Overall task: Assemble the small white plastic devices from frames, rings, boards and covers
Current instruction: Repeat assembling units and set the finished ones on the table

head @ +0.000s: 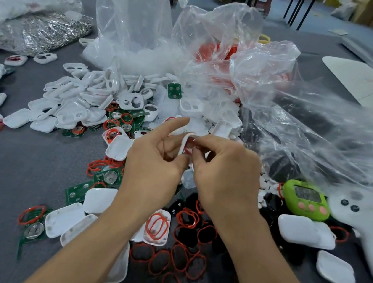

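Both hands meet at the middle of the view, above the grey table. My left hand (154,158) and my right hand (222,168) together hold a small white plastic frame (184,142) on edge between the fingertips. A bit of red ring shows inside the frame, mostly hidden by my fingers. Around the hands lie piles of white frames (84,93), white covers (63,220), green boards (107,176) and red rings (178,260).
Crumpled clear plastic bags (273,81) with white and red parts stand behind the hands. A green timer (305,199) and a white controller (365,226) lie at the right. A bag of shiny metal parts (43,30) sits at the far left.
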